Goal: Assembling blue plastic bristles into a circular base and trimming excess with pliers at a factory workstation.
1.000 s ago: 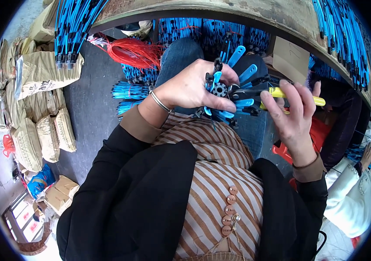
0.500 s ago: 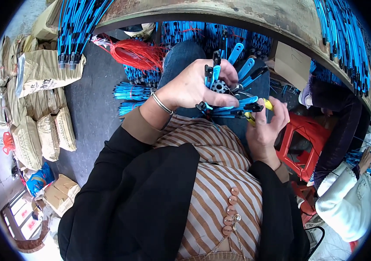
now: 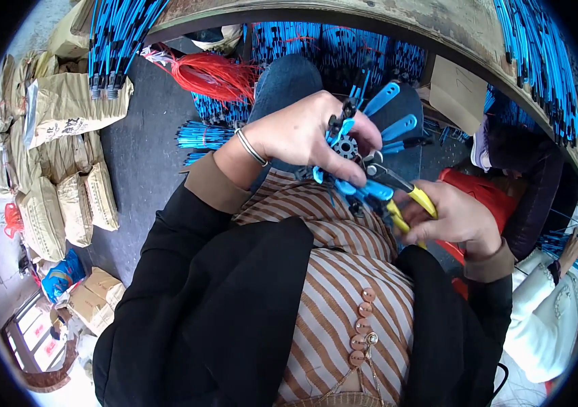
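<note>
My left hand [image 3: 295,133] is closed round a frame of blue arms with black ends, its fingers and thumb on either side of the round, notched black hub [image 3: 347,147]. Several flat blue arms [image 3: 399,127] fan outward from this hub. A pair of yellow-handled pliers [image 3: 423,201] sits in my right hand [image 3: 464,218], whose fingers are wrapped round the handles. The metal jaws point toward the hub and lie close beside it; whether they grip anything is too small to tell. Part of the frame is hidden behind my left fingers.
Bundles of blue rods [image 3: 202,135] and a red strand bundle [image 3: 213,76] lie beyond my knees, under a wooden table [image 3: 248,12]. Brown sacks [image 3: 45,210] are stacked at left. At right are a red stool [image 3: 482,197] and a co-worker's white sleeve [image 3: 540,325].
My right hand has swung outward to the right, and the pliers now show more plainly, slanting up toward the hub. My left hand and the blue frame have shifted slightly right.
</note>
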Available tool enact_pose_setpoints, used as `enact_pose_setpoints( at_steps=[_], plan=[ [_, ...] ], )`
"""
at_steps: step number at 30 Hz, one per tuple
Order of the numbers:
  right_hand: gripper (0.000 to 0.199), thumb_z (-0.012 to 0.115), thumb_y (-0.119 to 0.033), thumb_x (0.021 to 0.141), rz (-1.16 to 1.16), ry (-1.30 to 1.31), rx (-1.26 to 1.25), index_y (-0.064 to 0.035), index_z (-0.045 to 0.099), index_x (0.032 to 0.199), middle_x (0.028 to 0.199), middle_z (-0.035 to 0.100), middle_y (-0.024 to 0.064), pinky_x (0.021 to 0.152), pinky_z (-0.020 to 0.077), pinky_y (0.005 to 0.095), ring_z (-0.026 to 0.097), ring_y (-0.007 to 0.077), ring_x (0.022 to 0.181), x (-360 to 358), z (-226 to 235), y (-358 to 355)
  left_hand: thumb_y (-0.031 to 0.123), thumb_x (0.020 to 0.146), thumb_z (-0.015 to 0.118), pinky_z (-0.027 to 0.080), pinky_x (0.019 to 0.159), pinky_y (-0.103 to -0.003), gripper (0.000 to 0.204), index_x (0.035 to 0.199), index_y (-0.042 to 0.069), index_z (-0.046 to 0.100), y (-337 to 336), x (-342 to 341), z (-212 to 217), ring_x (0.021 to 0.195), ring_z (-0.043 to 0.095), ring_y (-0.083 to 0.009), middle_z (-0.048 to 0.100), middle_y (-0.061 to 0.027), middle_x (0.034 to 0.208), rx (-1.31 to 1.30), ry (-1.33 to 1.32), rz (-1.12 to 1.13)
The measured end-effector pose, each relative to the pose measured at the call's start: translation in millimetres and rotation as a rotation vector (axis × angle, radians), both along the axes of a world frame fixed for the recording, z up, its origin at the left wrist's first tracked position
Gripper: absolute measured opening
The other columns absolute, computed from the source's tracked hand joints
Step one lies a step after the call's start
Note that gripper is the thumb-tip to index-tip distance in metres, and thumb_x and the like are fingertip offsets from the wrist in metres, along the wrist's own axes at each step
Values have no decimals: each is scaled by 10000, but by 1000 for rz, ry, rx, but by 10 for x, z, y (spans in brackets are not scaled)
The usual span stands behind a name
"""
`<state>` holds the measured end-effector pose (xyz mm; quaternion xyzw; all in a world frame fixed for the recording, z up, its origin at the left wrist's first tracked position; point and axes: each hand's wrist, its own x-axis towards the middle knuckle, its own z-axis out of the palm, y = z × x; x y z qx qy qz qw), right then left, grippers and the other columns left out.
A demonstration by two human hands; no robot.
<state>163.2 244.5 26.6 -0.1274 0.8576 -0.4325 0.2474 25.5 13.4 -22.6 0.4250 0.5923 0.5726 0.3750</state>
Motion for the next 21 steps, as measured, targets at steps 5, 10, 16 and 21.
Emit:
enact_pose_setpoints(
  at_steps=[5, 10, 16, 21],
  plan=[
    [722, 668, 76, 635, -107, -579, -370, -7, 415, 1306, 884, 595, 130, 581, 464, 275, 580, 241, 657, -39, -275, -34, 45, 580, 834, 492, 656, -278, 366, 909, 1, 680, -3, -29, 8, 671, 599, -162, 674, -76, 805, -38, 10, -53],
    [709, 608, 105, 648, -168, -45, -51, 1, 402, 1319, 854, 577, 117, 559, 447, 268, 553, 224, 624, -58, -287, -70, 38, 599, 821, 496, 647, -276, 355, 919, -9, 675, -9, -41, 23, 667, 599, -165, 677, -85, 817, -91, 44, 61],
    [624, 542, 124, 633, -175, 600, 285, 8, 494, 1244, 841, 551, 104, 535, 407, 274, 503, 207, 590, -7, -243, 32, 55, 645, 788, 500, 657, -247, 296, 905, -11, 665, 31, -72, -29, 655, 598, -149, 683, -80, 796, -14, -24, 168],
    [540, 579, 89, 646, -76, 325, 201, -6, 567, 1178, 816, 564, 107, 513, 409, 298, 509, 216, 574, -116, -124, 410, 46, 662, 772, 508, 692, -245, 280, 912, 1, 652, -75, -138, -172, 698, 616, -143, 692, -79, 809, 99, -121, 193]
  ],
)
